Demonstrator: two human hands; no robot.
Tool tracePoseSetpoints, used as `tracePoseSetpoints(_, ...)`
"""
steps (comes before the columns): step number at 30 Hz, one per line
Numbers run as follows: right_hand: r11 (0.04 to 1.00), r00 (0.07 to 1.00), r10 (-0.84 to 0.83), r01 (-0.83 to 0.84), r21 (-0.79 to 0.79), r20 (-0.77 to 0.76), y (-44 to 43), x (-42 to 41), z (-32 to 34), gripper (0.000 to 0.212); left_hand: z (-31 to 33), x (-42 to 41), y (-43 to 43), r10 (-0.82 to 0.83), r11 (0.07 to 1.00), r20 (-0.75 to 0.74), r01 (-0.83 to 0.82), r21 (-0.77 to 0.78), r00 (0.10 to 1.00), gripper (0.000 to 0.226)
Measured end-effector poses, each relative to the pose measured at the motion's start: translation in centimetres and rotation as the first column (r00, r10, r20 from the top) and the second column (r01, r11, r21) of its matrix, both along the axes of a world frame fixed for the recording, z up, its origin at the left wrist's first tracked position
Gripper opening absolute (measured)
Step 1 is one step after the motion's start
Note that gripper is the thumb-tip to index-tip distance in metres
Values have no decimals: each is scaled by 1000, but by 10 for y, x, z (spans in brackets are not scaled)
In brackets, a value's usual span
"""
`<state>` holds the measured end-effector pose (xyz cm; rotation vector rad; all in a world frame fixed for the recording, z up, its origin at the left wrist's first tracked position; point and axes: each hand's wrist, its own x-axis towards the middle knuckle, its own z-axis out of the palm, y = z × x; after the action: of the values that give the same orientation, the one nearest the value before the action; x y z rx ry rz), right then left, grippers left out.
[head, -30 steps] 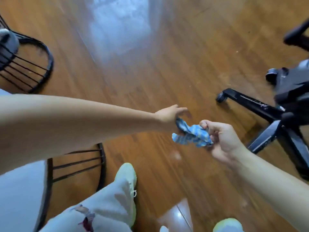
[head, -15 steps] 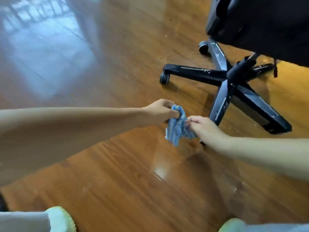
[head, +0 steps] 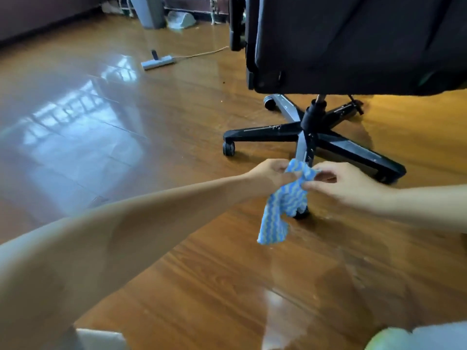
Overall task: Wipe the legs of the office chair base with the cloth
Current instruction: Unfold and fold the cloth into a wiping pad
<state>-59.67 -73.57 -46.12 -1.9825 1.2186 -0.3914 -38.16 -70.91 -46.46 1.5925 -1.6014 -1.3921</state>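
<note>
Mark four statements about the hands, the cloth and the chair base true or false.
1. The left hand and the right hand both pinch the cloth. True.
2. The cloth lies spread on the floor. False: it hangs from the hands.
3. The chair base stands on castors. True.
4. The power strip lies under the chair. False: it lies on open floor, away from the chair base.

Blue wavy-striped cloth (head: 279, 210), black chair base (head: 353, 145)
</note>
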Motion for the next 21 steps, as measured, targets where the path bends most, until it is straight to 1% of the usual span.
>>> tracePoseSetpoints(3, 998, 998, -57, 57, 5, 2, 3, -31, 6, 20, 5, -27, 2, -58, 998, 46, 57, 15, 997, 56)
tracePoseSetpoints(6, 994, 995, -100, 100, 48, 3, -7, -37, 13, 12, 8, -48, 7, -67, 997, 33, 66, 30, 997, 52)
tracePoseSetpoints(10, 996, 999, -37, 37, 84, -11, -19, -34, 32, 4, 1, -63, 14, -78, 991, 66, 71, 110, 995, 54)
tracePoseSetpoints(12, 998, 999, 8, -5, 66, -40, -19, -35, 39, 4, -2, -65, 14, -43, 989, -11, 44, 139, 999, 48)
tracePoseSetpoints(14, 996, 999, 31, -27, 80, -43, -21, -31, 41, 5, -4, -63, 14, 55, 988, -114, -38, 148, 992, 42)
tracePoseSetpoints(17, 991, 998, 41, -35, 131, -46, -23, -16, 43, 17, -11, -51, 18, 205, 976, -226, -181, 123, 952, 30)
tracePoseSetpoints(19, 989, 999, 27, -22, 148, -27, -24, -8, 44, 24, -13, -44, 22, 256, 965, -277, -229, 129, 926, 25)
tracePoseSetpoints(21, 987, 1000, -4, 2, 163, 9, -25, -3, 44, 31, -12, -37, 24, 279, 959, -311, -251, 130, 908, 26)
